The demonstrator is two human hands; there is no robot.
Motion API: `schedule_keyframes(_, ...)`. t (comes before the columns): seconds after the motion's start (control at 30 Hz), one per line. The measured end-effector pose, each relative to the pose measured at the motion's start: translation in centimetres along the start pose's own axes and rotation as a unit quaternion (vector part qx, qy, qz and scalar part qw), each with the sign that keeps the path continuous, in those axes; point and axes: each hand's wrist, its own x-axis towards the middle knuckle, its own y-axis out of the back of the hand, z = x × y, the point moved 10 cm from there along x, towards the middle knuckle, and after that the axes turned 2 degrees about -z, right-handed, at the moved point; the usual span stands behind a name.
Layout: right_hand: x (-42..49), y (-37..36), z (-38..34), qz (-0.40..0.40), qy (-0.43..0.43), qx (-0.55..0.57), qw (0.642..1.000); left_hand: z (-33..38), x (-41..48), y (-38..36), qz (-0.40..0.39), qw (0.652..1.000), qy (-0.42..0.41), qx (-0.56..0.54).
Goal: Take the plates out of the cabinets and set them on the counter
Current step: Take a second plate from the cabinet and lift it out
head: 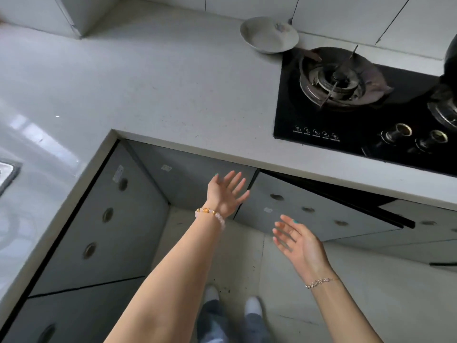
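Both empty with fingers spread, left hand [227,194] and right hand [298,240] hover beneath the counter [158,95] edge.

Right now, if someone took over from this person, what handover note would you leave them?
Left hand: open, holds nothing, stretched toward the lower cabinet doors at the counter's corner.
Right hand: open, holds nothing, in front of the cabinet door under the hob; that door seems ajar.
Plates: none visible in any cabinet from this view. One shallow dish sits on the counter beside the hob; its origin cannot be told.
Done: nothing certain.
Left: open the doors, lift plates out, set them on the counter.
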Motion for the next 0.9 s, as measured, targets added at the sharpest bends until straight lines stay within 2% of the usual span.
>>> schedule_keyframes(0.2, 0.5, 0.8, -0.7, 0.028, 0.012, -0.008, 1.000, 0.0, 2.6, -0.7, -0.005, 0.998, 0.014, -0.066)
schedule_keyframes(0.47, 0.4, 0.7, -0.3, 0.036, 0.019, -0.017, 0.999, 0.7, 2.3, -2.7, -0.028, 0.995, 0.002, -0.096)
schedule_keyframes(0.9, -0.9, 0.9, 0.5, 0.035, 0.017, -0.012, 0.999, 1.2, 1.2, -1.7, -0.014, 1.000, -0.002, -0.023)
